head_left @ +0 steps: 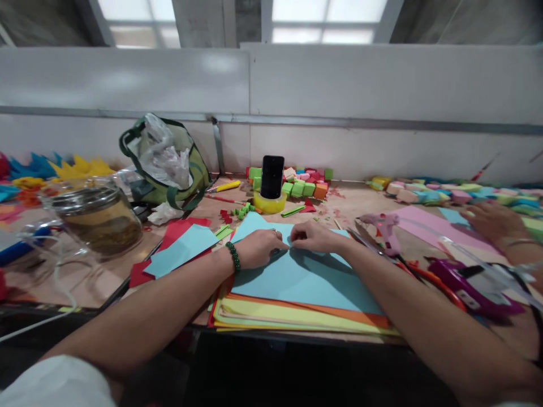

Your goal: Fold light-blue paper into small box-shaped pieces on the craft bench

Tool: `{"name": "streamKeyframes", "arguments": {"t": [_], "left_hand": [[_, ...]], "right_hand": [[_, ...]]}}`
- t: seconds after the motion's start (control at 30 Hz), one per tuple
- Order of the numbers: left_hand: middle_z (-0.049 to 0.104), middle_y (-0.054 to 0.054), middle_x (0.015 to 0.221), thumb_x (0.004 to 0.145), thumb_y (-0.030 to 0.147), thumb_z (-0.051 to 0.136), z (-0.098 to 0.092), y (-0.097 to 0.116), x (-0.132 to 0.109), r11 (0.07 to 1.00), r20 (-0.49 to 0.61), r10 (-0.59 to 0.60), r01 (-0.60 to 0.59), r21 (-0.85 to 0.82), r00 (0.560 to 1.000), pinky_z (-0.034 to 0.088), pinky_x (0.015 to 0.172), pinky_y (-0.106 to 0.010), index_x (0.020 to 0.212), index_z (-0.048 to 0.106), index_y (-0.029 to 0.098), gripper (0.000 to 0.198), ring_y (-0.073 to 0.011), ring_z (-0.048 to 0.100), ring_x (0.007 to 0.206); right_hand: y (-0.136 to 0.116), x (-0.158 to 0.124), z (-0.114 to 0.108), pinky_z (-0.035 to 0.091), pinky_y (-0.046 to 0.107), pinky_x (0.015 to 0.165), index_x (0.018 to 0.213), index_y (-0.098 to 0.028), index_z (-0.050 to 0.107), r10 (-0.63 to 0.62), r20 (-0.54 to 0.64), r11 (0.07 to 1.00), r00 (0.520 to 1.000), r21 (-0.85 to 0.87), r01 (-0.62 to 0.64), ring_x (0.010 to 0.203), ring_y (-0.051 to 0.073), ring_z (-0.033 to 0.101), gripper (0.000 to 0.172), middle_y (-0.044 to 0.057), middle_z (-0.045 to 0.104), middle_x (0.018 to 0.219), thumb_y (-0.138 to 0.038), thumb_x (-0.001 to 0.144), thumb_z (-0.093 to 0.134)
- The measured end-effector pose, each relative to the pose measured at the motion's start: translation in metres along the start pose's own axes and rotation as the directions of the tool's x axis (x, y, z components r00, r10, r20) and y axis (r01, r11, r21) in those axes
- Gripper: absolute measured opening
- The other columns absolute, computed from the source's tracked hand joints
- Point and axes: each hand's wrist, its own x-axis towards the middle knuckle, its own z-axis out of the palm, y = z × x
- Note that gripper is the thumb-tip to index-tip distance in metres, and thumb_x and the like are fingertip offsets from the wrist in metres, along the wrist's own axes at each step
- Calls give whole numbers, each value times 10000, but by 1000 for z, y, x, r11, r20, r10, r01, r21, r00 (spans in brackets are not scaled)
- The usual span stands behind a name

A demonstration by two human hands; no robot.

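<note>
Light blue paper (271, 282) tops a stack of colored paper (271, 314) at the table's front edge. My left hand (259, 249), below a green bead bracelet, is closed with its fingertips pinched at the blue paper. Fingertip to fingertip with it, my right hand (316, 237) is curled in a pinch on the same paper. The fingers hide the exact spot they grip. Left of the stack, a cut light blue piece (184, 251) overlaps red paper (139, 274).
Behind the stack, a phone (272, 176) stands in a yellow tape roll (270, 202), near folded paper blocks (311, 189). A jar (99, 220) and a green bag (193, 164) are left. Right are a pink glue gun (387, 232), a purple tool (470, 291) and another person's hand (494, 223).
</note>
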Motion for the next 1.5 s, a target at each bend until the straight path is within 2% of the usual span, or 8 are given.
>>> {"name": "streamKeyframes", "arguments": {"t": [0.13,0.37,0.63,0.93,1.07,1.23,1.37,1.5], "left_hand": [[672,-59,981,673,-12,495,-3,2,-1,1000,28,-19,19,7,999,421,700,-250,1049,717,215,492,-187,602,833],[648,-79,1051,705,-1,489,-6,7,-1,999,72,-24,22,27,997,441,753,-273,1057,712,198,461,-210,606,899],[652,-110,1054,816,70,461,-2,10,-21,1000,33,-29,29,5,999,460,830,-293,1065,681,148,341,-227,577,974],[649,-97,1073,777,29,450,-10,28,-37,992,45,-112,109,66,993,473,845,-316,1059,685,169,393,-234,564,998],[654,-59,1092,787,42,445,-6,21,-51,990,-9,-136,136,29,991,459,886,-293,1056,693,206,402,-206,570,995],[648,-29,1123,776,53,459,-5,20,-60,989,-31,-128,129,65,991,429,947,-317,1044,682,241,396,-211,541,1024],[637,-55,1056,786,105,488,-8,27,-59,976,-9,-187,187,112,982,444,920,-338,1053,642,242,337,-221,539,993],[613,-69,1052,793,144,504,-8,33,-59,959,-23,-240,240,149,971,439,926,-363,1116,584,233,345,-232,520,1017]], "right_hand": [[-3,2,-1,392,247,539,728,-177,671,39,50,999,998,-9,-39,610,150,556,238,11,652,650,-406,662,668],[-5,17,-6,361,252,509,610,-199,669,164,117,984,979,-90,-154,576,144,526,221,5,630,601,-385,552,775],[-13,25,-17,402,245,493,590,-171,664,347,234,936,908,-149,-319,481,121,511,287,-18,553,488,-400,507,817],[-2,17,-25,483,223,525,662,-161,643,494,232,869,838,-151,-470,528,118,576,327,-14,580,534,-428,563,804],[-2,19,-27,470,234,522,674,-152,668,489,207,869,847,-197,-453,551,138,584,331,6,597,551,-439,569,796],[-24,21,-24,434,242,565,685,-161,684,383,154,903,911,-270,-334,690,190,607,286,35,639,635,-339,512,826],[-51,24,-1,446,231,576,697,-182,678,285,313,952,906,-204,-230,643,157,611,272,11,648,622,-430,615,752],[-57,30,10,444,236,559,645,-172,643,268,390,961,881,-175,-214,587,136,575,341,-1,615,586,-496,607,741]]}}
